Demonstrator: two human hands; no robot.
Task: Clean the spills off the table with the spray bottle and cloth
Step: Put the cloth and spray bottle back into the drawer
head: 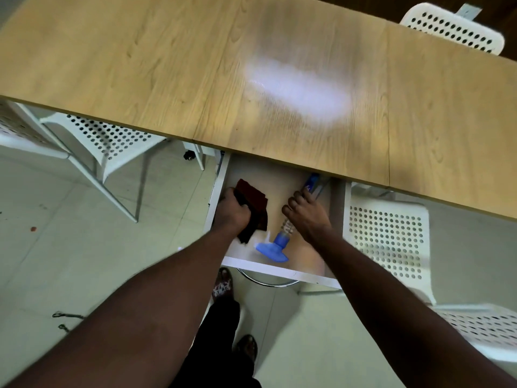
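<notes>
Down under the bench [167,65] edge, the white drawer [279,271] sits pulled open with both hands inside. Over on the left, the left hand [232,211] grips the dark red cloth [253,197]. Next along, the spray bottle [279,239] lies on its side, blue head toward the person, and the right hand [306,212] curls over its clear body. Bench top shows only a glare patch [296,91] and no obvious spill, so wiping is either not begun or already finished, hard to call

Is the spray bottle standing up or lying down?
Lying down. The spray bottle lies on its side in the open drawer, blue nozzle end toward the person, right hand curled over its middle.
</notes>
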